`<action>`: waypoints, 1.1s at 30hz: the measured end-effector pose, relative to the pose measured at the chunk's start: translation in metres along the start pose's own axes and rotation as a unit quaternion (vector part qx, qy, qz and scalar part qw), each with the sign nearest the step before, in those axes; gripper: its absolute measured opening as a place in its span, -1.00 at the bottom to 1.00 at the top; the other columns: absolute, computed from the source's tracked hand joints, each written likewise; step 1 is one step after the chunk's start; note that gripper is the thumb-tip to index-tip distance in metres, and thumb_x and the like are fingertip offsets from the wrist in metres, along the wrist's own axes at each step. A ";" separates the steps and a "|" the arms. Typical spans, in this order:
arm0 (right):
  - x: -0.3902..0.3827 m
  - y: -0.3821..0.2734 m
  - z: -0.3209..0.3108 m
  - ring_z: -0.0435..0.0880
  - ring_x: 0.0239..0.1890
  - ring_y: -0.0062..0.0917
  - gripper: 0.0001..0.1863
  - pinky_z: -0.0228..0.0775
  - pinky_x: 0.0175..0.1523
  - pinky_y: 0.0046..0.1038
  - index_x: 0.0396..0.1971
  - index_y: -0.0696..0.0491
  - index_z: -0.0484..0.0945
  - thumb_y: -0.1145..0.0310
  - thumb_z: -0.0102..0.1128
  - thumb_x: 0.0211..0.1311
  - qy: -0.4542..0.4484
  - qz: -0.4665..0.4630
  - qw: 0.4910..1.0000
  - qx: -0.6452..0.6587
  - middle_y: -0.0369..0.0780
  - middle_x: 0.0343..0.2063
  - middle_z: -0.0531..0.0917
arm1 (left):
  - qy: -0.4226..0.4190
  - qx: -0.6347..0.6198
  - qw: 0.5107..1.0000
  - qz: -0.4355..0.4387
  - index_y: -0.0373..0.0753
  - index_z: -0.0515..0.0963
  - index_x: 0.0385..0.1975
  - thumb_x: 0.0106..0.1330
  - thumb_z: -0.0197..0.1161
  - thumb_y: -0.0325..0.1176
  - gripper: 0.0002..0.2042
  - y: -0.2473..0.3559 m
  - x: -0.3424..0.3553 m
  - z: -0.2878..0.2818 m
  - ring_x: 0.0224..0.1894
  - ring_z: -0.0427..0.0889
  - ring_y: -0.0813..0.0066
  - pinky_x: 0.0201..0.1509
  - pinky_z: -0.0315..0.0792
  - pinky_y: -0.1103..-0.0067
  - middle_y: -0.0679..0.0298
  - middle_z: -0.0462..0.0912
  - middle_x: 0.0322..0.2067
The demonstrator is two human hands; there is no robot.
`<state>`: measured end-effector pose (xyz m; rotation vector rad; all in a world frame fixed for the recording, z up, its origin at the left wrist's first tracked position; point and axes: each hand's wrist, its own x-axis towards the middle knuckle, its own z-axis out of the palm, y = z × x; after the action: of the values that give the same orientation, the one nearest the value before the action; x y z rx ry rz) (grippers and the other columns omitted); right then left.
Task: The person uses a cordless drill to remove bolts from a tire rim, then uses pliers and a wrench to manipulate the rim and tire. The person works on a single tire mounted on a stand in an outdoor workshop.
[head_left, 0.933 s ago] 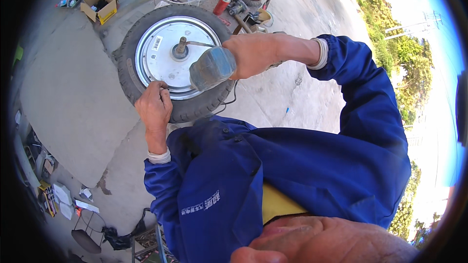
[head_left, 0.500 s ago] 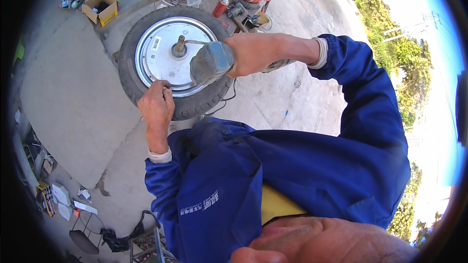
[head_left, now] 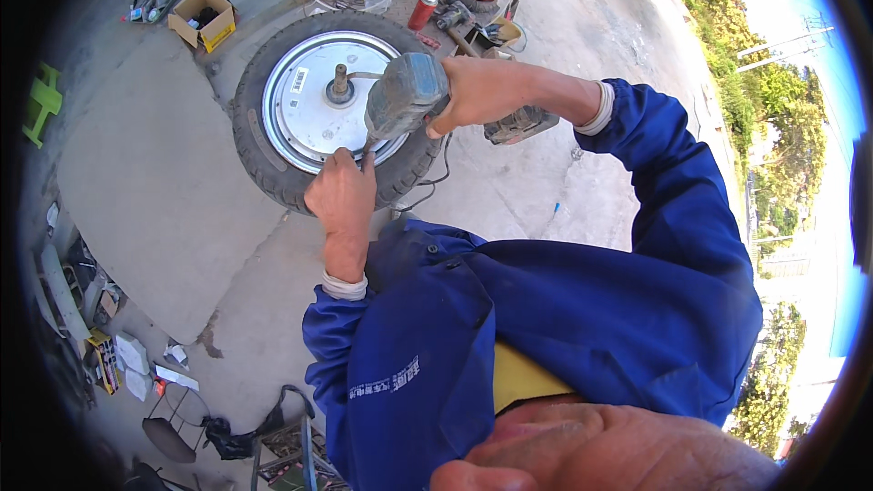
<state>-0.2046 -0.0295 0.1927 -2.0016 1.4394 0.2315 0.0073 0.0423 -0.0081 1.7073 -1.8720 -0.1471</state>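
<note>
Wheel (head_left: 309, 123): gripping power tool (head_left: 406, 96) at three o'clock with right hand (head_left: 475, 91); curling left fingers (head_left: 339, 166) at six, unclear on what; ideally holding square.

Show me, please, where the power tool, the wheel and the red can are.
power tool (head_left: 406, 95), head view: on its blue-grey housing
wheel (head_left: 316, 120), head view: on the silver disc inside the tyre
red can (head_left: 421, 15), head view: on its cylindrical side
</note>
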 end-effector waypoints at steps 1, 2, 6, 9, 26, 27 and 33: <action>-0.005 0.000 -0.001 0.72 -0.26 -0.27 -0.40 0.53 -0.13 -0.22 -0.18 0.34 0.63 0.05 0.52 0.07 0.002 0.001 1.000 0.027 0.03 -0.33 0.75 | -0.007 0.011 1.000 -0.004 -0.15 0.58 -0.46 0.21 0.54 -0.06 -0.67 0.004 0.001 0.001 -0.53 0.75 0.22 -0.50 0.57 0.35 0.24 0.73 -0.51; -0.013 -0.008 -0.004 0.71 -0.24 -0.28 -0.41 0.53 -0.12 -0.22 -0.13 0.33 0.63 0.08 0.54 0.07 -0.004 -0.010 0.998 0.063 0.01 -0.31 0.75 | -0.014 0.021 1.000 -0.008 -0.15 0.58 -0.46 0.22 0.53 -0.08 -0.69 0.007 0.001 0.003 -0.52 0.76 0.22 -0.49 0.58 0.36 0.24 0.73 -0.51; -0.024 0.022 0.016 0.65 -0.37 -0.40 -0.54 0.49 -0.25 -0.29 -0.06 0.24 0.65 0.23 0.55 0.16 0.078 -0.084 0.983 0.143 -0.17 -0.38 0.73 | 0.035 0.030 0.997 0.065 -0.13 0.54 -0.44 0.24 0.50 -0.19 -0.75 0.007 0.002 0.009 -0.51 0.73 0.30 -0.50 0.55 0.42 0.30 0.66 -0.52; -0.041 0.030 0.019 0.54 -0.51 -0.59 -0.65 0.37 -0.40 -0.43 -0.10 0.19 0.68 0.29 0.53 0.24 0.015 -0.010 0.963 0.268 -0.31 -0.44 0.68 | 0.077 0.053 0.985 0.146 -0.11 0.47 -0.44 0.23 0.46 -0.28 -0.76 -0.001 0.007 -0.002 -0.53 0.66 0.39 -0.50 0.51 0.48 0.32 0.54 -0.54; -0.081 0.104 0.086 0.47 -0.52 -0.75 -0.82 0.34 -0.40 -0.53 -0.18 0.09 0.68 0.35 0.48 0.36 0.081 0.049 0.905 0.416 -0.41 -0.42 0.64 | -0.091 -0.742 0.560 -0.358 -0.19 0.32 -0.55 0.58 0.08 -0.33 -0.66 0.001 0.014 -0.024 -0.59 0.28 0.61 -0.54 0.14 0.59 0.39 0.32 -0.60; -0.081 0.103 0.086 0.47 -0.52 -0.74 -0.82 0.35 -0.40 -0.53 -0.19 0.09 0.68 0.34 0.48 0.36 0.077 0.051 0.906 0.414 -0.41 -0.42 0.64 | -0.084 -0.696 0.644 -0.307 -0.22 0.34 -0.57 0.67 0.06 -0.25 -0.57 -0.002 0.007 -0.018 -0.58 0.24 0.64 -0.51 0.15 0.56 0.41 0.27 -0.63; -0.077 0.099 0.082 0.47 -0.52 -0.74 -0.82 0.35 -0.40 -0.54 -0.18 0.07 0.68 0.33 0.48 0.37 0.066 0.052 0.909 0.408 -0.41 -0.42 0.63 | -0.022 -0.432 0.888 -0.154 -0.39 0.43 -0.49 0.69 0.05 -0.20 -0.54 -0.001 -0.004 -0.004 -0.56 0.17 0.61 -0.51 0.13 0.47 0.35 0.26 -0.66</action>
<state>-0.3044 0.0616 0.1277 -1.2644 1.4029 -0.4173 0.0096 0.0467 -0.0065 1.3183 -1.2226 -0.9926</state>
